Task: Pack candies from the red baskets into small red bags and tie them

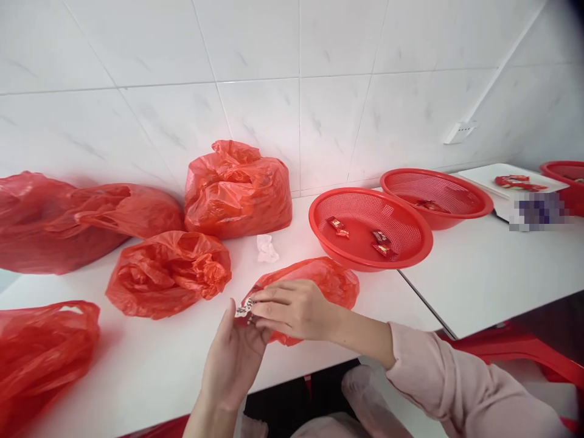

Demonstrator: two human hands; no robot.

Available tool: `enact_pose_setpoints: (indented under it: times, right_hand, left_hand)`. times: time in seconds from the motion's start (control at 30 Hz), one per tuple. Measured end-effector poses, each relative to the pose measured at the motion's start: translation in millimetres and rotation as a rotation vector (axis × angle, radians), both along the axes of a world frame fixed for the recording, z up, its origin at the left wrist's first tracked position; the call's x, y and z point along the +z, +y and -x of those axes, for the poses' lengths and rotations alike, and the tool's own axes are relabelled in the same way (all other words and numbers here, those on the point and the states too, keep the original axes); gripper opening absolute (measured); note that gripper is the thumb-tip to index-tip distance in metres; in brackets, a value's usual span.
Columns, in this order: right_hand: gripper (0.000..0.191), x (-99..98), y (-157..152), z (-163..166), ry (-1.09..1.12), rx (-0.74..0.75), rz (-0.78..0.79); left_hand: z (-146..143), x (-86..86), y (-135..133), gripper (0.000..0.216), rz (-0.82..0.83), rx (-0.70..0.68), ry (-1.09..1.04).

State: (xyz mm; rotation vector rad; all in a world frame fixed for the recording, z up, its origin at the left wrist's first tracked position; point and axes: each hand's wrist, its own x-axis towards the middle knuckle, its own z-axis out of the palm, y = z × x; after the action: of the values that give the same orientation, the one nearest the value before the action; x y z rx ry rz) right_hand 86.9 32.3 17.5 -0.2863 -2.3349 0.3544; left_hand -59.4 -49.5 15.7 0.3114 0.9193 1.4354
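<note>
My right hand [294, 309] reaches in from the right in a pink sleeve, its fingers pinched on a small wrapped candy [245, 306] with a red and white wrapper. My left hand [235, 359] rises from below, palm up and fingers apart, just under that candy and touching the right hand's fingers. Both hands hover over the front edge of a white table [159, 365], in front of a small red plastic bag [319, 280]. A red mesh basket [369, 228] holding a few wrapped candies [382, 240] sits to the right behind the bag.
Several bulging red plastic bags [237, 188] crowd the table's left and back by the tiled wall. A crumpled white scrap [267, 248] lies mid-table. A second red basket [435, 196], a white tray [506, 179] with red items and a third basket sit further right. Red stool below right.
</note>
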Motion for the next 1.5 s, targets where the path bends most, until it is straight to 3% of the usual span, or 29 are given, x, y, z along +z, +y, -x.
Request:
enact_pose_setpoints:
  times: [0.07, 0.2, 0.27, 0.33, 0.43, 0.5, 0.6, 0.7, 0.8, 0.9, 1.0, 1.2, 1.33, 1.5]
  right_hand:
    - [0.023, 10.5, 12, 11, 0.011, -0.001, 0.036]
    - [0.034, 27.6, 68, 41, -0.223, -0.402, 0.157]
    - [0.031, 22.2, 98, 57, -0.443, -0.503, 0.204]
    - [0.026, 7.4, 121, 70, -0.578, -0.513, 0.245]
    - [0.027, -14.1, 137, 76, -0.680, -0.516, 0.301]
    - [0.028, -14.7, 139, 73, -0.690, -0.530, 0.324]
    - [0.030, 6.2, 126, 62, -0.605, -0.568, 0.313]
    - [0.039, 25.1, 88, 48, -0.398, -0.543, 0.229]
    - [0.035, 14.9, 40, 41, -0.125, -0.369, 0.099]
    - [0.037, -11.5, 13, 41, -0.034, -0.372, 0.080]
    - [0.040, -23.8, 9, 43, 0.030, -0.447, 0.133]
    - [0.028, -5.3, 6, 40, 0.215, -0.518, 0.271]
    - [0.022, -5.1, 1, 41, 0.336, -0.503, 0.365]
    - [0.017, -8.3, 4, 44, 0.544, -0.474, 0.624]
  left_hand:
    - [7, 0.8, 6, 0.031, 0.041, 0.068, -0.144]
    - [18, 2.5, 12, 0.034, 0.026, 0.096, -0.203]
    - [20, 3.6, 11, 0.041, -0.001, 0.069, -0.215]
    - [21, 4.8, 10, 0.049, -0.015, 0.046, -0.242]
    - [24, 5.8, 9, 0.054, -0.019, 0.022, -0.277]
    - [26, 6.0, 11, 0.050, -0.023, 0.014, -0.276]
    - [26, 6.3, 18, 0.045, -0.037, 0.025, -0.252]
    - [19, 7.1, 31, 0.039, -0.084, 0.074, -0.222]
    - [4, 6.8, 45, 0.032, -0.133, 0.138, -0.222]
    - [-13, 4.7, 54, 0.031, -0.125, 0.210, -0.222]
    - [-26, 3.3, 56, 0.028, -0.138, 0.248, -0.178]
    - [-35, 5.4, 52, 0.024, -0.164, 0.199, -0.081]
    - [-40, 3.2, 49, 0.020, -0.130, 0.172, -0.038]
    - [-47, -3.6, 47, 0.025, -0.170, 0.127, -0.022]
